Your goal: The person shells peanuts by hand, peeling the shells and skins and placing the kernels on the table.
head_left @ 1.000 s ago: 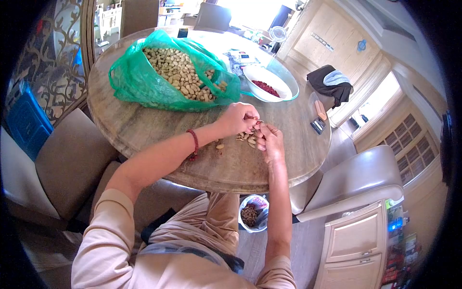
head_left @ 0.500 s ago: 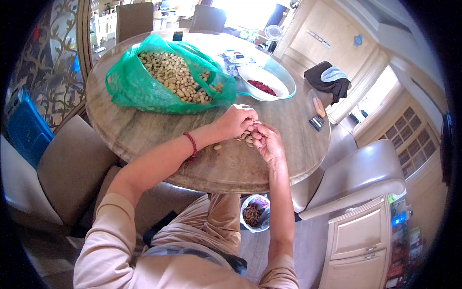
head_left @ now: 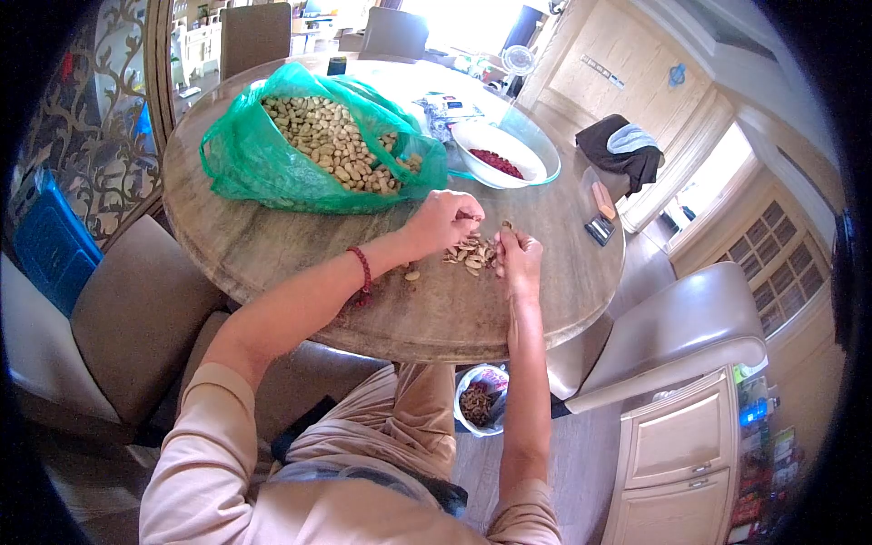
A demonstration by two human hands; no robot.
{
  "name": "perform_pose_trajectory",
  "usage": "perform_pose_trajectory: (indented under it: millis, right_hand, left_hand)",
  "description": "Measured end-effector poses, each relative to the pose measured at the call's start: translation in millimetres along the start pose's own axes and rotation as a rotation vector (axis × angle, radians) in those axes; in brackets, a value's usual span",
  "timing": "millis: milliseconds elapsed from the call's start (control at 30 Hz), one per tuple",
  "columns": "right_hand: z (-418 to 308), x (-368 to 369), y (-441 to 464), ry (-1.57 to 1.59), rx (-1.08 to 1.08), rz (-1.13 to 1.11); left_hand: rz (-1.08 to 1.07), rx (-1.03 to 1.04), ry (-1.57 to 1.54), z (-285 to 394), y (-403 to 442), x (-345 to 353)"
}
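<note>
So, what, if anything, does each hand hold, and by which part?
Right hand: apparently a small brownish peanut-shell piece, pinched by its lower end. Left hand: cannot be told.

Strong daylight comes from the window (head_left: 463, 25) at the top, which is burnt out to white, and glare washes the far side of the table (head_left: 572, 263). The doorway (head_left: 722, 182) at right is bright too. A soft shine lies on the right-hand chair (head_left: 677, 313), while the left-hand chair (head_left: 141, 318) sits in shade. The lens bends straight lines; the corners are black. Small shells (head_left: 470, 258) look soft.
</note>
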State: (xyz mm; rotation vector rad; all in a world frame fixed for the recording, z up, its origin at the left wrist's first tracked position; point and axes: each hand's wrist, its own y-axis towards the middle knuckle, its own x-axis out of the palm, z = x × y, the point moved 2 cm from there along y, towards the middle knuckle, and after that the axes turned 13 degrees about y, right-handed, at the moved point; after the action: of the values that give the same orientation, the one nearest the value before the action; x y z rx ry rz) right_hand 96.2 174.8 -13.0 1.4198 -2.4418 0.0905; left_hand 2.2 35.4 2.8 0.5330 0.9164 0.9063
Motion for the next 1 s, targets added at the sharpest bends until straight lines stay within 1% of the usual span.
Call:
perform_pose_trajectory:
  millis: [33, 67, 100, 133, 167, 200, 267, 300, 367, 500, 567, 600, 667, 800, 867, 900, 967, 1000]
  right_hand:
    - [2, -3, 3, -0.217, -0.100, 0.058]
    - [3, -6, 5, -0.434, -0.201, 0.116]
    - [5, -8, 8, -0.434, -0.201, 0.115]
    - [6, -10, 10, -0.487, -0.237, 0.107]
    - [8, -13, 12, -0.541, -0.273, 0.100]
    - [4, -10, 8, -0.542, -0.271, 0.099]
    - [-5, -1, -2, -0.040, -0.065, 0.093]
    - [-6, -4, -1, -0.042, -0.064, 0.092]
    - [-7, -7, 1, 0.257, 0.036, 0.016]
    - [-10, 4, -7, 0.263, 0.076, -0.045]
    - [-8, 8, -11, 0.055, -0.049, -0.072]
    - [-7, 11, -12, 0.055, -0.050, -0.071]
    - [-8, 18, -14, -0.010, -0.148, -0.101]
    - [-5, 15, -12, -0.044, -0.165, -0.136]
    - [-5, 16, -10, -0.190, -0.302, -0.098]
    - [0, 13, -6, -0.191, -0.302, -0.098]
    - [9, 8, 2, -0.310, -0.460, -0.070]
    - [4, 11, -2, -0.310, -0.459, -0.070]
  left_hand:
    - [0.000, 0.000, 0.000, -1, 1, -1]
    - [-0.078, -0.117, -0.143, -5, 2, 0]
    - [-0.156, -0.234, -0.286, -8, 2, 1]
    - [-0.155, -0.235, -0.286, -9, 2, 0]
    - [-0.169, -0.288, -0.352, -11, 2, 1]
    - [-0.182, -0.341, -0.418, -12, 2, 2]
    - [-0.195, -0.377, -0.470, -10, 1, 1]
    - [-0.208, -0.411, -0.521, -10, 1, 2]
    - [-0.228, -0.399, -0.524, -9, 1, 2]
    - [-0.257, -0.356, -0.512, -4, 1, 1]
    - [-0.265, -0.351, -0.507, 0, 0, -1]
    - [-0.273, -0.346, -0.501, 0, 0, 0]
    - [-0.278, -0.328, -0.489, 0, 1, 0]
    - [-0.323, -0.308, -0.457, 0, 1, 1]
    - [-0.337, -0.293, -0.446, -1, -1, 1]
    - [-0.350, -0.275, -0.435, -1, -1, 2]
    - [-0.337, -0.277, -0.439, -1, -2, 4]
    - [-0.324, -0.278, -0.443, -1, -3, 5]
